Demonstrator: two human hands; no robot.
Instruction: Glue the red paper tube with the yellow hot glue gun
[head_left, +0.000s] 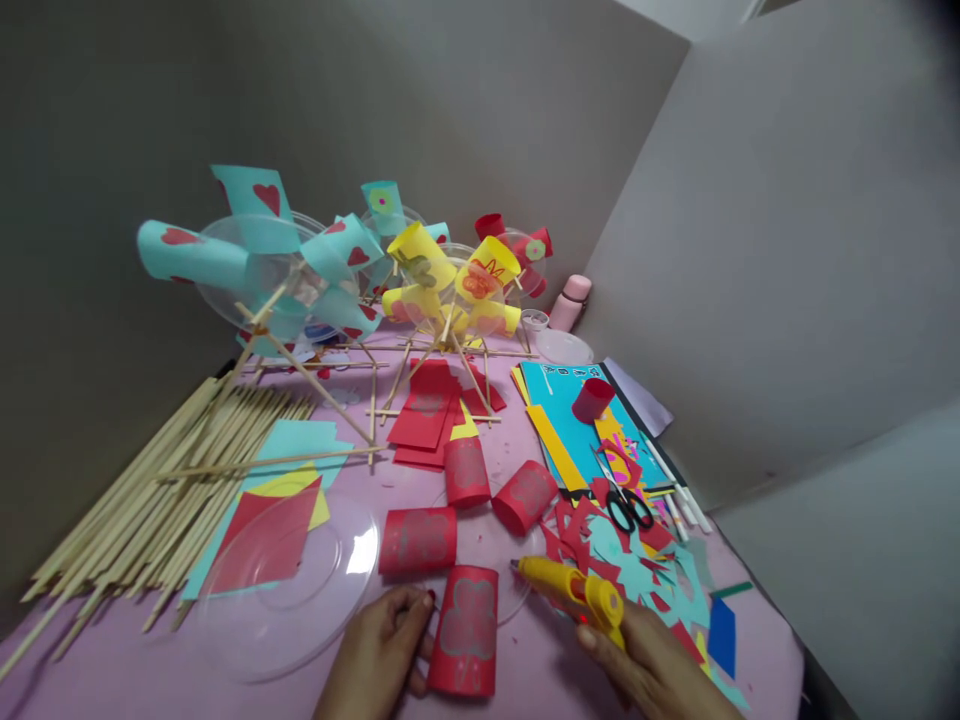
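Note:
In the head view my left hand [386, 640] pinches the left edge of a red paper tube [466, 632] with a grey flower drawing on it. My right hand [637, 660] is wrapped round a yellow glue gun [574, 585], its nozzle pointing left over a clear plastic disc [514, 605]. A small red light glows on the gun. Around that disc lie other red tubes: one on the left [418, 540], one at the back [466, 473], and one on the right [525, 497]. The disc is partly hidden by the tubes.
Bamboo sticks [150, 490] and another clear disc [352, 590] lie left. Stick-framed wheels with blue [262, 245] and yellow [424, 255] paper tubes stand behind. On the right are paper scraps [615, 550], scissors [628, 508] and a blue pad [562, 385]. A pink bottle [570, 303] stands by the wall.

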